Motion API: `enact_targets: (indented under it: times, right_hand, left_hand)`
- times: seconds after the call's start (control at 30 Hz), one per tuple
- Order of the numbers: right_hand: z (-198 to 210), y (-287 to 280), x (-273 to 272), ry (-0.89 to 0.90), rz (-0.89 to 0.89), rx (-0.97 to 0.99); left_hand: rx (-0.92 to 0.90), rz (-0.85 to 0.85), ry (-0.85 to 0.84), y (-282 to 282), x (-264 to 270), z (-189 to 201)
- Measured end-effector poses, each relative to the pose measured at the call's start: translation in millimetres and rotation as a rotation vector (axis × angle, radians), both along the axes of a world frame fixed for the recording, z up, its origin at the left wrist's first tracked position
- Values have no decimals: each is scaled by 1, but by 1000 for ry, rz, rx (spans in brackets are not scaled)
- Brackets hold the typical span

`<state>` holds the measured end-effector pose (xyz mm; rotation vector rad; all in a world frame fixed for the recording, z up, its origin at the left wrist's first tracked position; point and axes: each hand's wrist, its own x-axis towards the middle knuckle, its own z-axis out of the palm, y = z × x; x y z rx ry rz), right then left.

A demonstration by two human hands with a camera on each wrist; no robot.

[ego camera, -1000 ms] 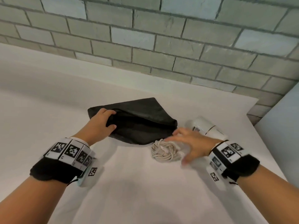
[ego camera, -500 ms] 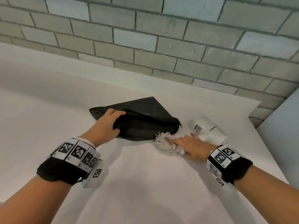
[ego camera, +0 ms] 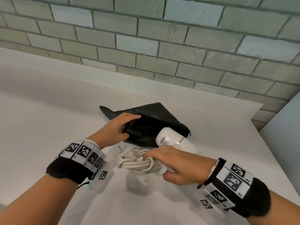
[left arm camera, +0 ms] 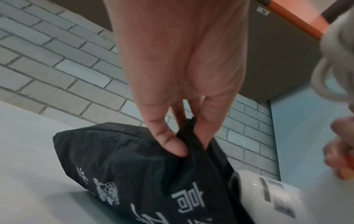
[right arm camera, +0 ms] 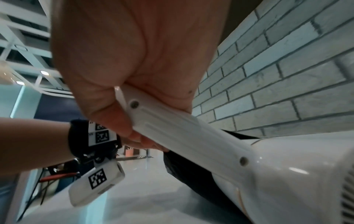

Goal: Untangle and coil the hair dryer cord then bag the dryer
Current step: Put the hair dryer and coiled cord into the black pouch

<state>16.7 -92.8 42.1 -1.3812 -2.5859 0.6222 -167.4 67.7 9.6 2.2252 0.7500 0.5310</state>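
holding black bag (ego camera: 152,117) open on white table (ego camera: 48,111), bag mouth gaping toward the near side. left hand (ego camera: 116,129) pinching the upper lip of the bag, fingers over the top edge, thumb (left arm camera: 172,142) pressing fabric from below, so clenched on the bag's rim and lifting it off the lower panel. showing white printed lettering and a flower motif on the bag's underside in the left wrist view. zipper pull dangling at the bag's right corner.

gripping white hair dryer (ego camera: 173,140) by its handle (right arm camera: 172,125) with right hand (ego camera: 177,164), fingers and thumb wrapping round the handle together with the coiled cord (ego camera: 136,161). dryer lifting off the table, casting a shadow below it. pointing dryer's barrel end into the bag mouth, nozzle just at the bag's opening, partly overlapping the lower lip; body and handle lying outside the bag, on its near right side. cord bundling in loose loops just near of the bag, hanging from the right hand beside the handle, plug sticking out toward the left hand.

wearing black wrist bands with square tag markers on both wrists. grey brick wall (ego camera: 162,46) standing behind the bag, past the table's far edge. pale panel (ego camera: 285,127) standing right of the bag at the table's end.
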Motion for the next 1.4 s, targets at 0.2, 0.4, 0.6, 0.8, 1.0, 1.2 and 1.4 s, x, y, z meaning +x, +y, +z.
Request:
enact_targets:
  times: [0.2,0.4,0.6,0.8,1.0,1.2,1.4]
  right_hand:
    - [3,23,-6,113,-23,89]
    - [2,35,11,78,-181,105]
    - [3,45,14,-10,-284,25]
    - [1,56,10,-59,-350,-47]
    - [1,78,11,-147,-488,-34]
    - [-16,97,-1,-307,-510,-71]
    - [-20,99,-10,-192,-540,-201]
  left_hand:
    - [-43,-143,-107,-12,-9,9]
    - [-27,228,-235,-14,-13,1]
    - [129,309,-477,-32,7,5]
    - [423,337,-431,-41,10,0]
    - [613,207,-327,-55,9,2]
    - [190,116,-302,-57,2,6]
    - [156,123,-116,-45,-17,-5]
